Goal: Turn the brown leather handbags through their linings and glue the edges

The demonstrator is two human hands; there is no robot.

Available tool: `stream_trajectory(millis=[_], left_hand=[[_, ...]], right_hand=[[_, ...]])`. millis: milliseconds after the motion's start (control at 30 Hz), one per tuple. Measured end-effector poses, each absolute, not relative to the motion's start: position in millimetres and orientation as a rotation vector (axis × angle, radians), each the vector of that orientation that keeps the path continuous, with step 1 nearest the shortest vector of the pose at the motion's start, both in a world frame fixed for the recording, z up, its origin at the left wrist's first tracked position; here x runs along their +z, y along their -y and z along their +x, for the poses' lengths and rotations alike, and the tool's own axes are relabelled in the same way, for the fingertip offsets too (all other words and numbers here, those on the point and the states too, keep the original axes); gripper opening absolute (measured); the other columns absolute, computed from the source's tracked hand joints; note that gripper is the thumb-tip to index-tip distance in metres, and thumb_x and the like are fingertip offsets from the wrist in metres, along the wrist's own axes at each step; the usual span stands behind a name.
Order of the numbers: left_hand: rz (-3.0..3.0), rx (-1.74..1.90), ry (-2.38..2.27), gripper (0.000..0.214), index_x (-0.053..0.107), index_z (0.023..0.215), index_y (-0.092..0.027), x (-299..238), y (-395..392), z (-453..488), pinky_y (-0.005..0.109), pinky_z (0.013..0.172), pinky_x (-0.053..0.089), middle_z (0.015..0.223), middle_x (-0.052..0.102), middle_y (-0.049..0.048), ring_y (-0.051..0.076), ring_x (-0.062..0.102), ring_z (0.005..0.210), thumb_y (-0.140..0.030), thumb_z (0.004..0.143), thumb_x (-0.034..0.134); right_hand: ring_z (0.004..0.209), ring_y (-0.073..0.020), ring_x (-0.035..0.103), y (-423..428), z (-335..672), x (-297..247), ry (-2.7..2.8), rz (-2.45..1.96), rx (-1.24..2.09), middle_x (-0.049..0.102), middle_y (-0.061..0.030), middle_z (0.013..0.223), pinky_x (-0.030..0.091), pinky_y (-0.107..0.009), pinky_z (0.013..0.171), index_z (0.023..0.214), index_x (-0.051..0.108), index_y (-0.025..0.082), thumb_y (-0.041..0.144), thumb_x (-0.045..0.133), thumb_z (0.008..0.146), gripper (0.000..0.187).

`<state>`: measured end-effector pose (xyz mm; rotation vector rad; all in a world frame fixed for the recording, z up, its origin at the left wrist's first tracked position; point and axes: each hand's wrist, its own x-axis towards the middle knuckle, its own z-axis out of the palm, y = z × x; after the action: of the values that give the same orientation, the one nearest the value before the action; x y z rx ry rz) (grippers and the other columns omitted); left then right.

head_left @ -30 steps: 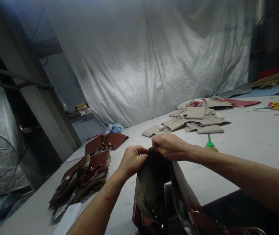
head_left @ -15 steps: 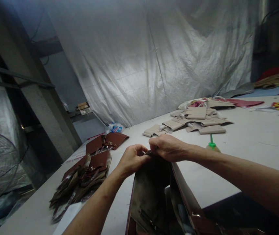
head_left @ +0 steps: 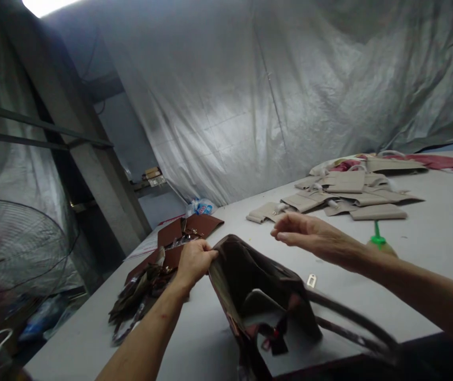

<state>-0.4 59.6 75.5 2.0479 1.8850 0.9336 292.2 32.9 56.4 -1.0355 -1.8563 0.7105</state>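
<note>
A dark brown leather bag (head_left: 258, 288) lies open on the white table (head_left: 428, 238) in front of me, its mouth facing me and its strap trailing blurred to the right. My left hand (head_left: 195, 260) grips the bag's upper left rim. Above the bag my right hand (head_left: 309, 238) hovers with fingers loosely extended and holds nothing. A small metal tag (head_left: 311, 280) lies on the table just under that hand.
A pile of brown leather pieces (head_left: 159, 264) lies left of the bag. Beige pieces (head_left: 349, 193) are heaped at the back right. A green-capped bottle (head_left: 379, 244) stands behind my right forearm. A fan (head_left: 16, 248) stands off the table's left edge.
My right hand has let go of the bag's rim and lifted to the right. The bag has tipped over and opened toward me. The view has swung left.
</note>
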Motion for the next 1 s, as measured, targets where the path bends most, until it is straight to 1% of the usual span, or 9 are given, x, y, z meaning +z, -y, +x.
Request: stream_trajectory(millis=[133, 233, 300, 333, 433, 467, 633, 767, 1000], left_hand=[[2.061, 0.831, -2.001, 0.013, 0.059, 0.058, -0.017, 70, -61, -13, 0.023, 0.055, 0.035, 0.053, 0.059, -0.0004, 0.015, 0.056, 0.057, -0.025, 0.068, 0.062], [2.155, 0.697, -2.05, 0.012, 0.058, 0.061, -0.018, 72, -60, -10, 0.025, 0.056, 0.035, 0.058, 0.061, 0.0013, 0.017, 0.058, 0.061, -0.025, 0.07, 0.06], [2.202, 0.602, -2.089, 0.008, 0.06, 0.07, -0.018, 74, -60, -7, 0.027, 0.061, 0.038, 0.068, 0.064, 0.0026, 0.019, 0.06, 0.069, -0.025, 0.069, 0.063], [2.242, 0.568, -2.088, 0.015, 0.062, 0.079, -0.019, 76, -60, -5, 0.028, 0.065, 0.04, 0.078, 0.066, 0.0035, 0.021, 0.061, 0.076, -0.025, 0.066, 0.067], [2.474, 0.55, -1.944, 0.058, 0.056, 0.109, -0.022, 83, -59, 1, 0.032, 0.086, 0.044, 0.116, 0.058, 0.0064, 0.025, 0.056, 0.105, -0.018, 0.055, 0.077], [2.57, 0.558, -1.85, 0.063, 0.053, 0.113, -0.022, 86, -59, 5, 0.033, 0.092, 0.043, 0.122, 0.053, 0.0066, 0.025, 0.052, 0.111, -0.015, 0.055, 0.077], [2.854, 0.563, -1.295, 0.037, 0.059, 0.094, -0.022, 95, -63, 27, 0.036, 0.098, 0.042, 0.114, 0.05, 0.0046, 0.022, 0.046, 0.11, -0.006, 0.061, 0.067], [2.895, 0.589, -0.98, 0.034, 0.065, 0.09, -0.022, 87, -67, 38, 0.034, 0.1, 0.039, 0.111, 0.05, 0.0038, 0.021, 0.044, 0.11, -0.004, 0.062, 0.068], [2.918, 0.607, -0.877, 0.026, 0.068, 0.087, -0.021, 82, -68, 45, 0.033, 0.097, 0.04, 0.106, 0.052, 0.0043, 0.019, 0.047, 0.106, -0.005, 0.066, 0.069]], right_hand=[[0.105, -0.0265, 0.061, -18, 290, 36, 1.94, -1.119, 0.684, 0.062, -0.0136, 0.12, 0.048, -0.04, 0.089, 0.115, 0.057, 0.017, 0.048, 0.053, 0.088, 0.042], [0.115, -0.0299, 0.056, -9, 282, 29, 1.958, -1.113, 0.737, 0.056, -0.016, 0.13, 0.047, -0.043, 0.094, 0.13, 0.049, 0.019, 0.048, 0.063, 0.081, 0.059], [0.115, -0.03, 0.056, -6, 277, 27, 1.951, -1.16, 0.721, 0.056, -0.0157, 0.13, 0.047, -0.043, 0.095, 0.134, 0.046, 0.019, 0.041, 0.069, 0.076, 0.066], [0.113, -0.0294, 0.058, -5, 275, 26, 1.942, -1.186, 0.713, 0.057, -0.0157, 0.129, 0.048, -0.042, 0.094, 0.134, 0.046, 0.018, 0.037, 0.069, 0.074, 0.067], [0.108, -0.0268, 0.061, -8, 272, 24, 1.922, -1.181, 0.71, 0.06, -0.015, 0.125, 0.049, -0.039, 0.092, 0.129, 0.05, 0.015, 0.03, 0.064, 0.077, 0.057], [0.107, -0.0259, 0.061, -10, 272, 24, 1.919, -1.168, 0.704, 0.061, -0.014, 0.123, 0.048, -0.038, 0.092, 0.127, 0.051, 0.015, 0.029, 0.062, 0.078, 0.052], [0.1, -0.0229, 0.063, -16, 272, 22, 1.911, -1.149, 0.649, 0.067, -0.0092, 0.112, 0.048, -0.034, 0.088, 0.116, 0.057, 0.016, 0.023, 0.055, 0.08, 0.037], [0.086, -0.0196, 0.064, -19, 272, 18, 1.902, -1.124, 0.619, 0.069, -0.0052, 0.097, 0.048, -0.031, 0.076, 0.106, 0.061, 0.017, 0.023, 0.053, 0.082, 0.026], [0.08, -0.0168, 0.061, -20, 270, 17, 1.882, -1.053, 0.642, 0.067, -0.0027, 0.089, 0.046, -0.028, 0.073, 0.097, 0.061, 0.017, 0.02, 0.055, 0.079, 0.02]])
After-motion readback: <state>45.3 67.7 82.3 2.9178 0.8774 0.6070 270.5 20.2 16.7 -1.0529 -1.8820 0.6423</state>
